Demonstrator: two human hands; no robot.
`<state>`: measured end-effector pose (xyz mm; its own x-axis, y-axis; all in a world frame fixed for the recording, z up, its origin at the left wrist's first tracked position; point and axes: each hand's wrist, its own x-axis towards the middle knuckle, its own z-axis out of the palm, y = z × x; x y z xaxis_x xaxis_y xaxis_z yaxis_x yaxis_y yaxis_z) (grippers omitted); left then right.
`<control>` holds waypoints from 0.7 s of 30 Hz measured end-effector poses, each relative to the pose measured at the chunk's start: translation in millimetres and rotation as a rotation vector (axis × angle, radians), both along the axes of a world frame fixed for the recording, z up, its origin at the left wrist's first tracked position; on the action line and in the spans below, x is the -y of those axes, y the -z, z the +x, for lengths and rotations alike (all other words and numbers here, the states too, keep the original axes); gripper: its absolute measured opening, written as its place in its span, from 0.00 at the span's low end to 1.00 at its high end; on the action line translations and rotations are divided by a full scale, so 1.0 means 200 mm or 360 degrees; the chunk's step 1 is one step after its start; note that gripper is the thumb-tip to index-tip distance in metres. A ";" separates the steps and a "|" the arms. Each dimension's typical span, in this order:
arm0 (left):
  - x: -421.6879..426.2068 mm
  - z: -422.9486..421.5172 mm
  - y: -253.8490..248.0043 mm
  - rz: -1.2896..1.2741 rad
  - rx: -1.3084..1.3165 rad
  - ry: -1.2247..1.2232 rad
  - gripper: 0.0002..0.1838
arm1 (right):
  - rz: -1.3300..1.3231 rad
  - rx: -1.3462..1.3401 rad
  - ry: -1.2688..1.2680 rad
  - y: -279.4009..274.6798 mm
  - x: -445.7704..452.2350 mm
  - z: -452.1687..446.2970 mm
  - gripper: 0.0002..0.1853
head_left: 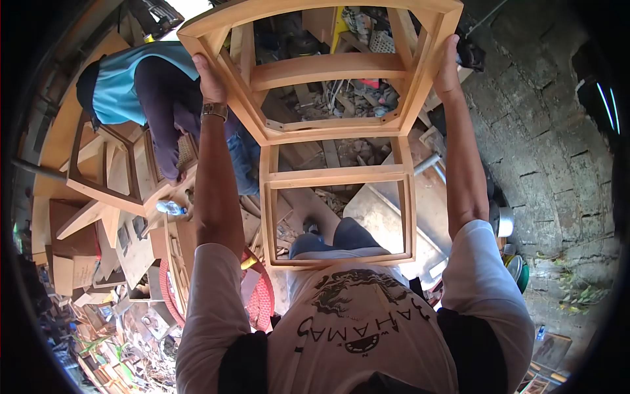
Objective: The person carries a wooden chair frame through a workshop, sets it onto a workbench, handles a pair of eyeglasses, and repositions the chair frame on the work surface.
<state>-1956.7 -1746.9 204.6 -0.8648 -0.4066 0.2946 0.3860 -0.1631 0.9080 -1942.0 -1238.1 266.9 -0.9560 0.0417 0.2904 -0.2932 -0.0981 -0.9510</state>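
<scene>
A light wooden chair frame (335,134) without seat or back panels spans the middle of the view, its back part resting near my lap and chest. My left hand (210,80) grips the left side of its wide upper section, with a watch on that wrist. On the opposite side, my right hand (447,69) holds the right edge of the same section. Both arms are stretched forward. The fingers are partly hidden behind the wood.
At the left, a person in a blue top (121,85) bends beside another wooden chair frame (108,190). A plastic bottle (171,207) lies near it. Red woven round piece (259,299), wood scraps at lower left, a pale board (377,210), and a block wall (545,144) at right.
</scene>
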 end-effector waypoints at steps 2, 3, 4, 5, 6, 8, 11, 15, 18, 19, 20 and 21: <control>0.06 -0.03 -0.04 0.0006 -0.0011 0.0043 0.45 | 0.0001 -0.0024 -0.0009 -0.02 0.07 -0.10 0.46; 0.08 -0.05 -0.06 0.0012 -0.0025 0.0077 0.45 | -0.0004 -0.0036 -0.0002 -0.03 0.09 -0.16 0.46; 0.09 -0.06 -0.09 0.0017 -0.0052 0.0110 0.45 | 0.0033 -0.0023 0.0002 -0.04 0.10 -0.21 0.46; 0.11 -0.09 -0.12 0.0023 -0.0073 0.0144 0.45 | 0.0071 -0.0006 0.0007 -0.04 0.12 -0.26 0.47; 0.13 -0.11 -0.12 0.0005 -0.0085 0.0101 0.44 | 0.0112 0.0013 0.0011 -0.03 0.14 -0.30 0.47; 0.14 -0.13 -0.12 -0.0014 -0.0015 0.0056 0.45 | 0.0100 0.0038 0.0049 0.02 0.19 -0.42 0.48; 0.19 -0.23 -0.07 -0.0030 0.0050 0.0005 0.47 | 0.0071 0.0021 0.0098 0.08 0.29 -0.57 0.48; 0.23 -0.31 -0.03 -0.0126 0.0108 -0.0064 0.48 | 0.0037 0.0093 0.0104 0.13 0.40 -0.68 0.48; 0.28 -0.42 0.03 -0.0106 0.0128 -0.0164 0.47 | -0.0108 0.0072 -0.0057 0.24 0.45 -0.86 0.48; 0.31 -0.47 0.07 -0.0124 0.0151 -0.0186 0.47 | -0.0155 0.0065 -0.0098 0.26 0.48 -0.92 0.48; 0.30 -0.51 0.08 -0.0136 0.0169 -0.0216 0.48 | -0.0196 0.0052 -0.0147 0.29 0.50 -0.99 0.48; 0.33 -0.54 0.12 -0.0150 0.0192 -0.0258 0.48 | -0.0213 0.0053 -0.0167 0.35 0.49 -1.12 0.48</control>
